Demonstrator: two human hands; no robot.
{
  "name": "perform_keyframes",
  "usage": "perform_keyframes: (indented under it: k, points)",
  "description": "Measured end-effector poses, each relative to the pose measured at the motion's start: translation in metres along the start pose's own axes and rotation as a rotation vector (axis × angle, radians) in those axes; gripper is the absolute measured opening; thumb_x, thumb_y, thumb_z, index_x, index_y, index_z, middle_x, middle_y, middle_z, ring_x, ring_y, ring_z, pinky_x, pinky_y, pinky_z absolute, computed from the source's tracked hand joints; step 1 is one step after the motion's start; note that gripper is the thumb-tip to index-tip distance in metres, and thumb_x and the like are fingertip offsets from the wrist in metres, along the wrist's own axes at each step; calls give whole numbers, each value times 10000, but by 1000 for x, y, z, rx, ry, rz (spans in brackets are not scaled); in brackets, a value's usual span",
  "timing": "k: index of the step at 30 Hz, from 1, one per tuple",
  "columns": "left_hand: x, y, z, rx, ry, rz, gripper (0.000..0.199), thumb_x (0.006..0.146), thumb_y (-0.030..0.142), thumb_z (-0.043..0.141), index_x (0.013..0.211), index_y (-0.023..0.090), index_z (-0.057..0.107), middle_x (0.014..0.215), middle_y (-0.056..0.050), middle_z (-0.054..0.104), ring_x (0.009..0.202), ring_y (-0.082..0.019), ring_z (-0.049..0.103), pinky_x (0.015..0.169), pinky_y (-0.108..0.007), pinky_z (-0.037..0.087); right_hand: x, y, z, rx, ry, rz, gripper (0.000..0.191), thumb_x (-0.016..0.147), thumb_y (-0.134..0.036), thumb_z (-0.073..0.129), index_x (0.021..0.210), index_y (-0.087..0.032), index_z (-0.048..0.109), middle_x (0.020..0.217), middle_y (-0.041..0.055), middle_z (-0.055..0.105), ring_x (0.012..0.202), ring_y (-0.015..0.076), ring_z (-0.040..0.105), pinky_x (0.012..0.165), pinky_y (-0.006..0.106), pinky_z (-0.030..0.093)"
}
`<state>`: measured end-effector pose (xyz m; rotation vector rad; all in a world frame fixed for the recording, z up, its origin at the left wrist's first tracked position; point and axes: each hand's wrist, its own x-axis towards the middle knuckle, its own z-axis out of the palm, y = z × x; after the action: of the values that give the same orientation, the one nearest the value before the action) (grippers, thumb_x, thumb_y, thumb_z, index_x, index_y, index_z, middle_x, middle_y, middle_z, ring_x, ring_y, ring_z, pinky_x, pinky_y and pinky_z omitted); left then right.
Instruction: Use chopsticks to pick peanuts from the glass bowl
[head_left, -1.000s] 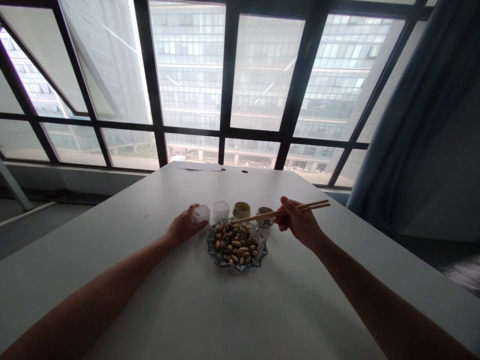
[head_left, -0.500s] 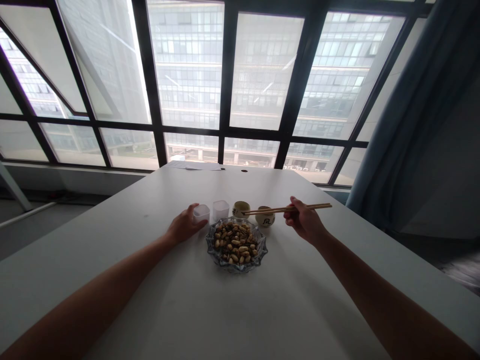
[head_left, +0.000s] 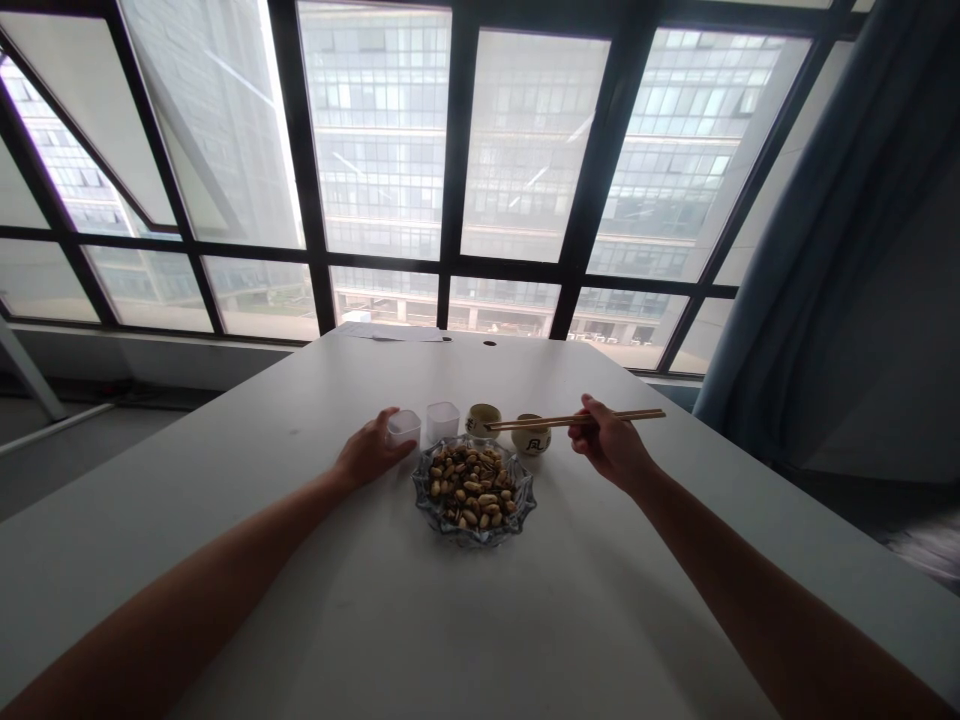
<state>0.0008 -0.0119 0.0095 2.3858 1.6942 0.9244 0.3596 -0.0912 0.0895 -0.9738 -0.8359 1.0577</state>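
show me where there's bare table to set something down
Free: table on the near side of the bowl, between the forearms; also from cups to papers. Crowded: beyond the bowl, where tubs, left hand, cups, chopsticks and right hand bunch.

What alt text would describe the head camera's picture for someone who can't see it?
A person's right hand holds chopsticks near two small cups, while the left hand grips a translucent container beside a similar one. Closer to the viewer, a glass bowl of peanuts and darker bits sits on a white table facing large windows.
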Motion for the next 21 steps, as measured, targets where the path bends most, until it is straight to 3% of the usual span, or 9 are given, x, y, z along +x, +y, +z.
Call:
perform_keyframes:
  k: [6,11,15,18,21]
  points:
    - [0,-4,4,-11,24,18,665,800,532,627,1337,185,448,1150,-151,684,989,-315,684,845,-445,547,-1,-2,-1,-59,-26,-78,380,808,-446,746,618,-168,570,450,24,618,344,103,530,300,180,420]
    - [2,-10,10,-122,223,185,600,731,406,683,1247,217,441,1217,-132,626,1066,-300,653,906,-452,547,-8,-11,1,-193,-117,-297,487,710,-607,773,616,-156,617,449,37,639,309,113,534,300,204,411]
    - [5,-15,16,-214,325,295,551,735,337,651,1208,214,397,1268,-146,577,1133,-286,624,938,-450,536,-13,-18,3,-222,-156,-334,507,687,-636,776,616,-154,632,450,41,645,306,119,539,305,213,410]
    - [5,-16,17,-215,320,280,562,727,345,655,1204,217,388,1282,-150,573,1137,-290,625,917,-444,544,-13,-18,3,-232,-156,-336,509,695,-639,768,614,-156,630,453,42,646,306,120,537,303,216,405]
    - [3,-14,14,-147,277,172,603,713,408,683,1219,225,412,1247,-139,613,1064,-306,660,865,-447,555,-12,-17,2,-219,-145,-325,506,693,-639,768,613,-159,625,451,40,644,305,121,532,298,218,398]
